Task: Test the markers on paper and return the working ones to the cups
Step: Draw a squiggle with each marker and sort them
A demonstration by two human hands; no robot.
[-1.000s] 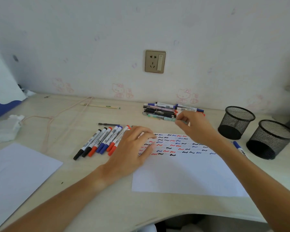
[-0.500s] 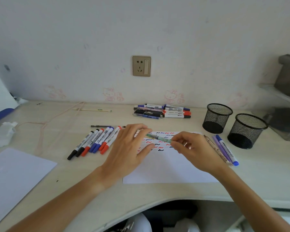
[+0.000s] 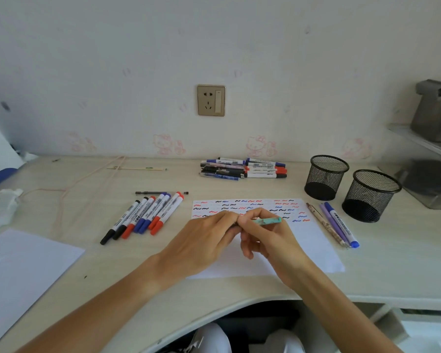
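Note:
A green patterned pen [image 3: 267, 220] lies level above the test paper [image 3: 313, 240], which carries rows of red, blue and black squiggles. My right hand [image 3: 267, 240] grips the pen near its middle. My left hand [image 3: 204, 240] meets it at the pen's left end, fingertips pinching that end. Two black mesh cups [image 3: 326, 177] [image 3: 371, 196] stand at the right, with nothing visible inside them. A row of several capped markers [image 3: 145, 215] lies left of the paper. A pile of pens and markers [image 3: 242, 168] lies by the wall. Three pens [image 3: 340, 225] lie beside the paper's right edge.
A second white sheet [image 3: 23, 273] lies at the near left. A crumpled tissue [image 3: 3, 202], a pink cord [image 3: 69, 189] and a thin stick [image 3: 138, 168] lie at the far left. A shelf with grey items [image 3: 435, 154] stands at the right. The desk's front edge [image 3: 214, 309] curves inward.
My right hand picked the green pen from the pile by the wall and brought it over the paper. My left hand lifted off the paper and took the pen's left end.

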